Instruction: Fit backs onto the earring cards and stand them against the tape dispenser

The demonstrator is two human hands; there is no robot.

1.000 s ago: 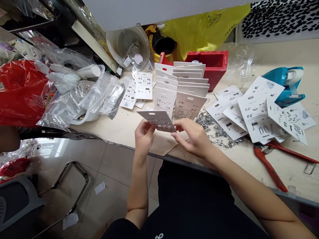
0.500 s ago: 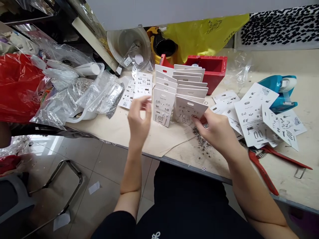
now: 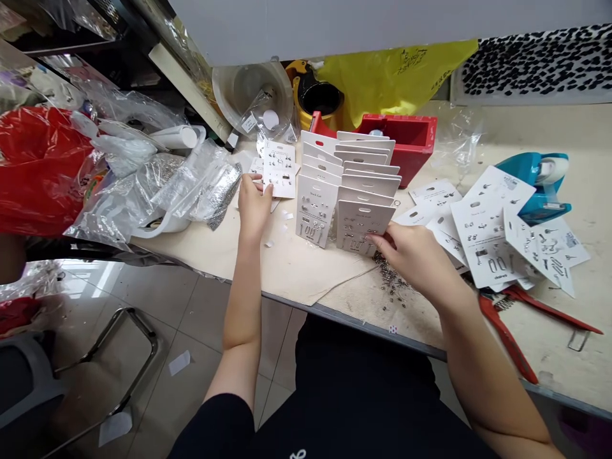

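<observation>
Two rows of white earring cards stand leaning on the beige table. My right hand rests at the foot of the right row, its fingers pinched on the lower right corner of the front card. Small metal earring pieces lie scattered just under that hand. My left hand reaches to a flat little pile of earring cards left of the rows. Its thumb and fingers close on the near edge of the top card.
A red box stands behind the rows. Loose cards fan out at the right beside a teal tape dispenser and red pliers. Clear plastic bags and a red bag crowd the left. Below is a chair frame.
The card held flat in both hands a second ago now stands at the front of the right row. My left hand let go and moved up-left to the flat pile.
</observation>
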